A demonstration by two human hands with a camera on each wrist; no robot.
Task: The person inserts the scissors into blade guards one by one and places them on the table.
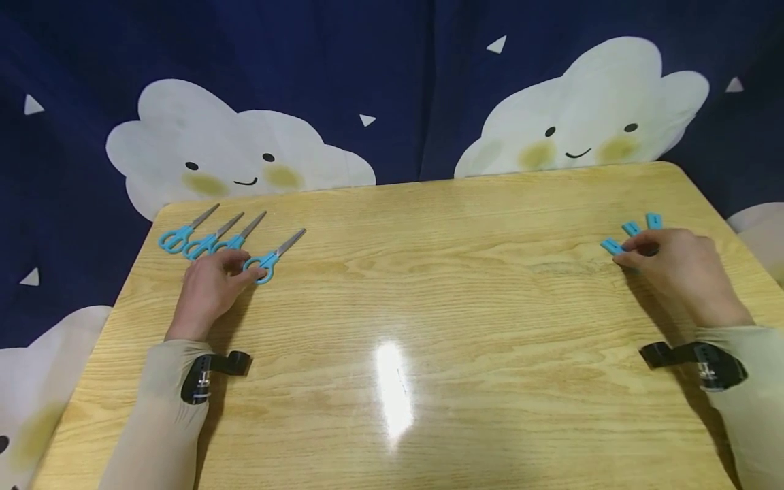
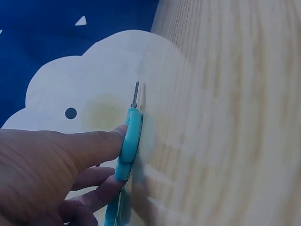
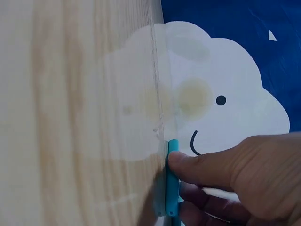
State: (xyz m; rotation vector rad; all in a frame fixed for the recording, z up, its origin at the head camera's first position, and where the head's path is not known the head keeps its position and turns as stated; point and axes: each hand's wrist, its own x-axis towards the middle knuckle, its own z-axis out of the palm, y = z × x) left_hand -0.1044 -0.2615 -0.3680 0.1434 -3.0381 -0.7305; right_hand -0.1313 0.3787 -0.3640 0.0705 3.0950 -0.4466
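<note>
At the table's left side, my left hand pinches a pair of scissors by its light-blue handle. The metal blades point away and to the right, closed together. In the left wrist view the scissors lie flat, low over the wood, between thumb and fingers. On the far right, my right hand pinches a small light-blue cap that looks like a blade cover. The right wrist view has the thumb on this cap, with its lower end near the fingers. Part of it is hidden by the hand in the head view.
More blue-handled scissors lie in a slanted row left of the held pair, blades pointing away. Two other blue caps lie beyond the right hand. The wooden table ends at a dark blue curtain with cloud prints.
</note>
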